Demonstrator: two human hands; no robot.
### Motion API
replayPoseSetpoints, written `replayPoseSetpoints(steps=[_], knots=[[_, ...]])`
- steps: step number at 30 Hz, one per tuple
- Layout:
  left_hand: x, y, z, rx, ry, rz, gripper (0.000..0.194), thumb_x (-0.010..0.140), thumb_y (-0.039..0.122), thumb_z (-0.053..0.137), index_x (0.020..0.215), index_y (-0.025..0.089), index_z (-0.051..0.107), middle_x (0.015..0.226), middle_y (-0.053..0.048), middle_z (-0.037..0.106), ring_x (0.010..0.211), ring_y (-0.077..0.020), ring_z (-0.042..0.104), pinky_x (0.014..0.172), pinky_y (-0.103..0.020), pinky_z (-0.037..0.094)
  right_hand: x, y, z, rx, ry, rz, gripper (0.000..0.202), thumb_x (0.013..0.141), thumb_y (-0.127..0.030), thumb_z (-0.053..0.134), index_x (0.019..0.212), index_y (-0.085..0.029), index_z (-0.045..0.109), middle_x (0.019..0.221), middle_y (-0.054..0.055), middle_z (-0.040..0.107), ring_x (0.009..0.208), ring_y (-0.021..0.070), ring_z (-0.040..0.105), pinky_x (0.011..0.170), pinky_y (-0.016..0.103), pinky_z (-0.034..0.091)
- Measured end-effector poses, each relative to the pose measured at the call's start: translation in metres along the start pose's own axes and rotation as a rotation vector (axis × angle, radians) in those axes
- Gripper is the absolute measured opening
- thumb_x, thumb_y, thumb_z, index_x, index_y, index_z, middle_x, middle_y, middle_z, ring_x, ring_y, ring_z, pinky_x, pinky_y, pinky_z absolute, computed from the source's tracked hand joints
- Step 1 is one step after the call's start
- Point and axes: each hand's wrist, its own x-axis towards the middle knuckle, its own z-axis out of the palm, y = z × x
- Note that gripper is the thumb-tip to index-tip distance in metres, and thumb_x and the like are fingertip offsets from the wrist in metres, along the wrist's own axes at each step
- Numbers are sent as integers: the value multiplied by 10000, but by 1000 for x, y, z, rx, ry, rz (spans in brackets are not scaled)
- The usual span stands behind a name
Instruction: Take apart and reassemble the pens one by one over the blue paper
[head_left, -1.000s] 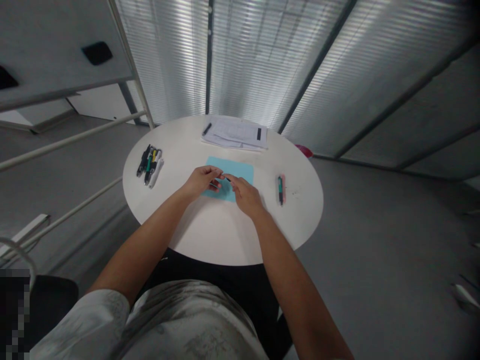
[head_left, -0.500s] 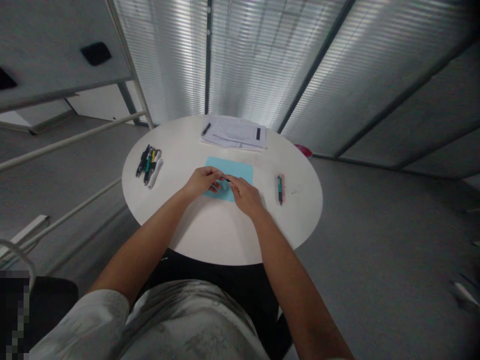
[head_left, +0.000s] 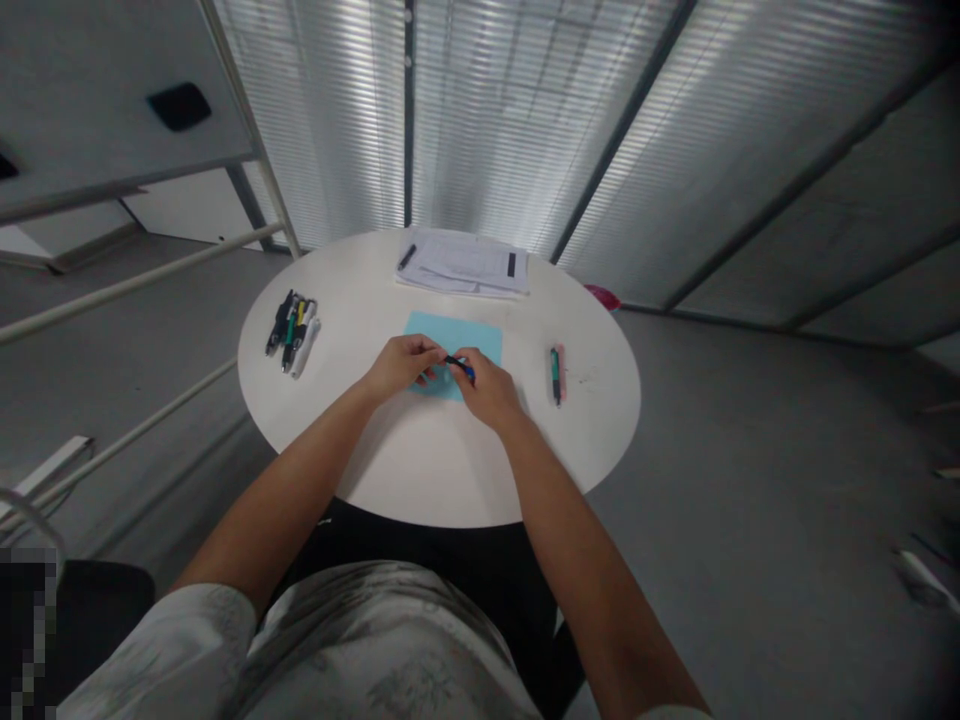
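Note:
Between my two hands, above a light blue sheet (head_left: 477, 336), is a small dark pen (head_left: 459, 366) with a blue part near its right end. My left hand (head_left: 406, 365) pinches the pen's left end between thumb and fingertips. The right end is gripped by my right hand (head_left: 486, 388), its fingers closed round the blue part. Both hands partly cover the sheet, which lies flat on the white oval table (head_left: 435, 480).
Several pens (head_left: 291, 332) lie bunched at the table's left. A stack of papers (head_left: 469, 262) with a black pen (head_left: 407, 257) on it sits at the far edge. On the right, a green and black pen (head_left: 556, 375) lies by a pink item (head_left: 562, 360).
More of the pen, including its blue part, now shows between my hands. My right hand's fingers have shifted on it. The view has moved slightly.

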Motion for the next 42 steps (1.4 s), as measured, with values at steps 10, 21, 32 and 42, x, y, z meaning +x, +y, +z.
replayPoseSetpoints(steps=[10, 21, 32, 42], knots=[[-1, 1, 2, -112, 20, 73, 220, 758, 311, 671, 879, 138, 606, 717, -25, 637, 500, -79, 554, 418, -181, 428, 2, 5, 2, 116, 62, 38, 252, 916, -404, 446, 1110, -268, 532, 990, 36, 666, 858, 194, 621, 736, 315, 455], [-2, 2, 1, -74, 3, 60, 218, 730, 288, 677, 877, 133, 639, 602, 12, 579, 493, -81, 538, 438, -185, 427, 1, 2, 5, 156, 89, 56, 239, 900, -420, 473, 1066, -262, 542, 931, 18, 648, 797, 173, 612, 696, 287, 436], [-1, 3, -1, -75, -26, 43, 226, 715, 293, 694, 872, 136, 651, 624, -3, 598, 505, -89, 547, 434, -189, 427, -1, 0, 7, 171, 103, 61, 223, 877, -389, 496, 1050, -256, 547, 920, 16, 642, 790, 164, 599, 713, 286, 447], [-2, 3, -1, -129, -34, 49, 224, 750, 248, 664, 939, 131, 631, 705, -17, 616, 512, -92, 560, 425, -195, 433, -1, 0, 8, 217, 112, 46, 201, 861, -351, 508, 1026, -243, 544, 874, 12, 623, 757, 156, 583, 716, 285, 450]])
